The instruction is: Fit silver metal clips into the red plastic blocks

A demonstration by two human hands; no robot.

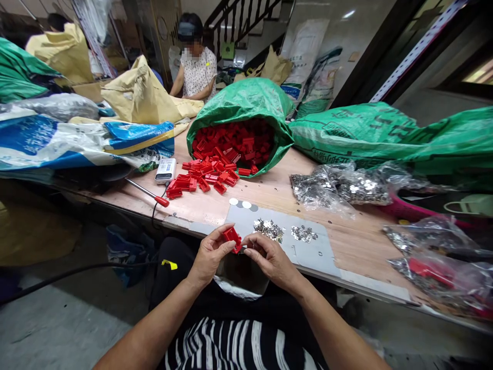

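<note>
Between thumb and fingers, my left hand (210,255) grips a red plastic part (231,238) above the table's front edge. My right hand (271,258) is close beside it, its thumb and fingers pinched at the part's right end; a small metal piece seems to be there, too small to make out. Just beyond my hands, two piles of small shiny metal pieces (268,229) lie on a grey mat (321,246). Farther back, loose red plastic parts (204,174) spill from a green woven sack (246,100) full of them. Below my hands an open white bag (241,293) sits at my lap.
A red-handled tool (162,201) and a white power bank (166,170) with a cable lie to the left. Clear bags of metal pieces (358,187) lie to the right. Across the table sits another person (198,67). Sacks line the far side.
</note>
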